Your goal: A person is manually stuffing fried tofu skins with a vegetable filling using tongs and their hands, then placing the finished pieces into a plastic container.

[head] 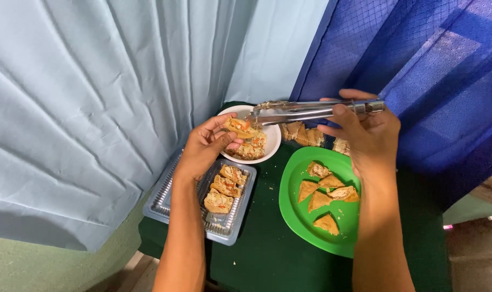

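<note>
While gripping steel tongs [305, 111] with right hand [365, 135], long axis running left, tips just beside stuffed piece [239, 127]. Piece pinched in left hand [205, 148] over white bowl [267, 154], far of clear tray [165, 203]; green plate [294, 211] right.

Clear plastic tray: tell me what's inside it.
The clear plastic tray holds about three stuffed tofu pieces topped with orange and red bits. The left hand and forearm cover part of it, so more pieces may be hidden.

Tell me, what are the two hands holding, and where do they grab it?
Left hand pinches a stuffed piece by its end. Right hand grips metal tongs near their hinge end.
</note>
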